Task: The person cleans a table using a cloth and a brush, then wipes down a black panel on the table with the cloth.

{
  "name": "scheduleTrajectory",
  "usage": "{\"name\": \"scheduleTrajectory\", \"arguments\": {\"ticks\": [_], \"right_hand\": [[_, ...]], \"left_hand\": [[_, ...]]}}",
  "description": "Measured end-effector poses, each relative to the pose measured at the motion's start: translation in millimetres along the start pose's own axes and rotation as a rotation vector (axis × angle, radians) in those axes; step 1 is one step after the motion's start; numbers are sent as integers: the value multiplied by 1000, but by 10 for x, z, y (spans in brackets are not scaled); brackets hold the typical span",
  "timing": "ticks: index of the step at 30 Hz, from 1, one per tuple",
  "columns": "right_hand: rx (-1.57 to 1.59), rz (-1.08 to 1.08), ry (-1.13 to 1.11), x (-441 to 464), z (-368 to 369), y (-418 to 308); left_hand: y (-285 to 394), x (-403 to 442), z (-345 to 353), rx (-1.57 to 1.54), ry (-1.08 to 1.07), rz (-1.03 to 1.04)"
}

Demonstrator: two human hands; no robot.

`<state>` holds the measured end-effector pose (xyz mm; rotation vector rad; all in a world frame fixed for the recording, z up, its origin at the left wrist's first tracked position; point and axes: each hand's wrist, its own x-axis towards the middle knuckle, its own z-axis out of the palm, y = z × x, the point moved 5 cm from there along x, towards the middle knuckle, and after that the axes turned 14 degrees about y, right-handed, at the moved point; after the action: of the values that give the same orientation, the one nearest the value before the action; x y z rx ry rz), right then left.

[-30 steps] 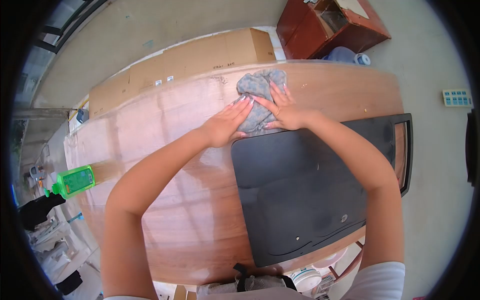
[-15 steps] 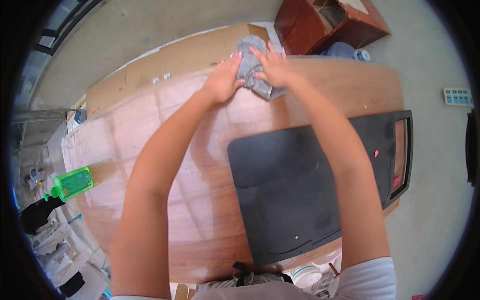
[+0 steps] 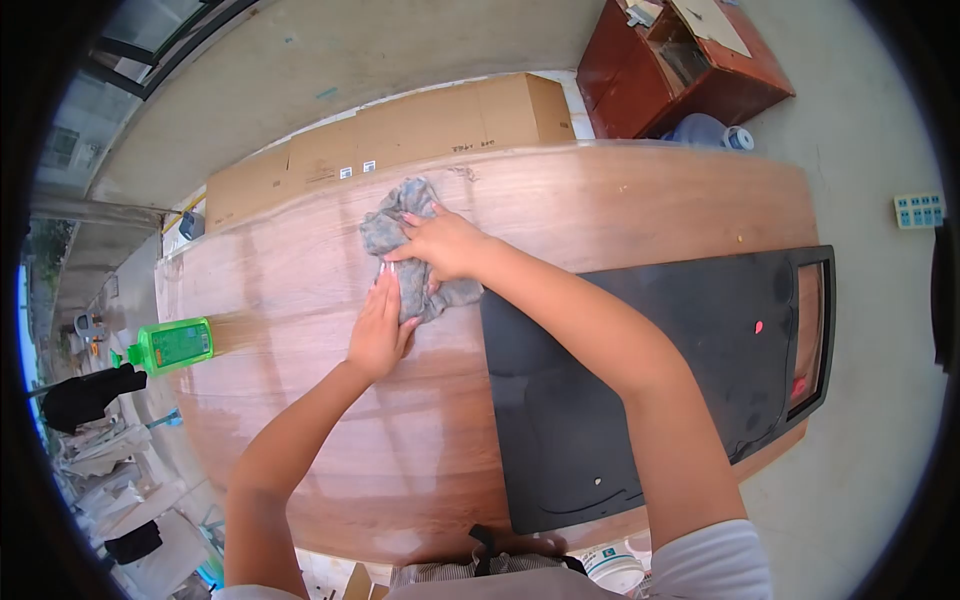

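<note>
Right hand (image 3: 447, 245) is pressing on bunched gray cloth (image 3: 382, 232), fingers spread; left hand (image 3: 376, 328) is touching its near-left edge, thumb apart from fingers. Cloth is lying on wooden table (image 3: 300, 300), just beside black panel (image 3: 560, 430). Probably light, soft, limp, not fragile; bunched middle is likely offering best hold.

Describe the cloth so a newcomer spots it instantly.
Find the wood-grain table, with a black board over its near right part. Just off the board's far left corner, the left hand and right hand rest on the cloth. It's crumpled and mottled grey, unlike the flat black board or the bright green bottle further left.
</note>
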<state>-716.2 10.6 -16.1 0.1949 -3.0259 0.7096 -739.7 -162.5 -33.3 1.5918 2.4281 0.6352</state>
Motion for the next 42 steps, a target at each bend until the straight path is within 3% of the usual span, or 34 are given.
{"name": "scheduleTrajectory", "arguments": {"ticks": [5,7,12,16,19,25,27,34,42], "right_hand": [[13,182,215,-268,-34,209],[-43,390,269,-412,-216,409],[-30,679,410,-726,-536,990],[-21,737,404,-619,-507,909],[-3,685,139,-506,-439,571],[-85,414,54,-303,133,-348],[-160,369,-76,-166,230,-729],[-113,235,56,-579,1124,-1982],[-71,402,-14,-1968,1418,-3097]], "left_hand": [[17,406,33,8,12,89],[16,806,37,-1,-31,122],[348,1668,284,3,-53,134],[353,1533,264,-40,-56,56],[261,1017,239,-58,-21,64],[121,-104,-32,-37,7,-26],[74,-467,-142,-22,-20,-101],[12,-1960,-281,-52,-110,-200],[696,-3218,-135,-110,-289,-79]]}}
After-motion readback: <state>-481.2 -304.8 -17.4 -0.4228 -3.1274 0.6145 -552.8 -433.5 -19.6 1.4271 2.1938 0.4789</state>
